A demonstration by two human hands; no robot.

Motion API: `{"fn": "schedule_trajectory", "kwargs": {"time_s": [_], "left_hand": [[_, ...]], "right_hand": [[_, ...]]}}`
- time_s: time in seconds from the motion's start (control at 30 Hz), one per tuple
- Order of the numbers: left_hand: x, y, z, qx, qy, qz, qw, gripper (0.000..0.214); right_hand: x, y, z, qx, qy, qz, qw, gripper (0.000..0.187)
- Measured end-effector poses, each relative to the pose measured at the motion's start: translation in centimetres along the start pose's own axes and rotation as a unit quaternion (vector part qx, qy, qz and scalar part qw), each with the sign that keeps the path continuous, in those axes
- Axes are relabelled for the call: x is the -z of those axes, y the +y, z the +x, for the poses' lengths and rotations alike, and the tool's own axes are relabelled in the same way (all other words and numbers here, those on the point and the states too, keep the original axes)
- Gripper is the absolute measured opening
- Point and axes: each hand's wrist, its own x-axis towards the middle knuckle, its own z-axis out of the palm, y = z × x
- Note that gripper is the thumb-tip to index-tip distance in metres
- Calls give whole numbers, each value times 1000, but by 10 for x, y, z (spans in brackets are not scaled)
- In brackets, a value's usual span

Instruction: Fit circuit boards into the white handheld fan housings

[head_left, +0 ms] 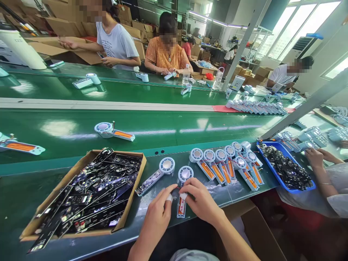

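Observation:
A light-blue handheld fan (186,174) lies at the table's front edge, its round head pointing away from me. Its opened handle shows orange inside and a strip with red print. My right hand (202,203) is closed on the neck and upper handle, with white coverings on some fingertips. From the left, my left hand (157,214) brings thumb and forefinger close together beside the neck; what they pinch is too small to make out. Left of it rests another fan (154,174) with a dark circuit board along its handle.
A cardboard tray (143,159) of black circuit boards stands at left. Several open fans (220,156) lie in rows at right, beside a blue bin (292,189) of small black parts. A green conveyor (168,123) carries another fan (114,131). Co-workers sit opposite and at right.

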Motion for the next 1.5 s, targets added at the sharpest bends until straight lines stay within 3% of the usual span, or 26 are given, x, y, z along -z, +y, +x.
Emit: {"fn": "schedule_trajectory", "kwargs": {"time_s": [0.07,0.17,0.33,0.4,0.6,0.73,0.8,0.9,1.07,1.2,1.3,1.4,1.5], "left_hand": [[0,-1,-3,-17,-22,55,998,50],[0,1,-8,-27,-53,81,995,52],[-4,6,-10,74,14,-43,996,37],[-5,8,-9,85,23,-58,994,31],[-8,12,-10,-48,96,18,994,33],[-12,12,-13,-64,112,37,991,34],[-10,11,-12,-45,103,11,994,34],[1,9,-7,2,44,-74,996,34],[21,8,6,59,-57,-203,976,32],[19,12,12,55,-48,-216,974,32],[15,24,7,47,-28,-192,980,36],[13,38,-6,42,-35,-180,982,44],[10,39,-12,83,-27,-209,974,46]], "right_hand": [[3,-2,3,-30,25,54,998,18],[5,-7,7,-60,36,55,996,20],[-1,-14,11,-90,24,58,994,25],[-5,-13,11,-79,27,27,996,24],[-13,-9,9,32,35,-129,991,20],[-16,-8,7,58,43,-148,986,22],[-15,-6,7,40,47,-105,993,20],[-6,-1,10,0,29,-17,999,19],[9,4,20,15,-26,65,997,16],[7,1,19,-11,15,65,998,13],[6,-3,12,-72,19,73,995,15],[11,-4,6,-160,-22,188,969,17],[17,-1,2,-199,-8,323,925,23]]}}
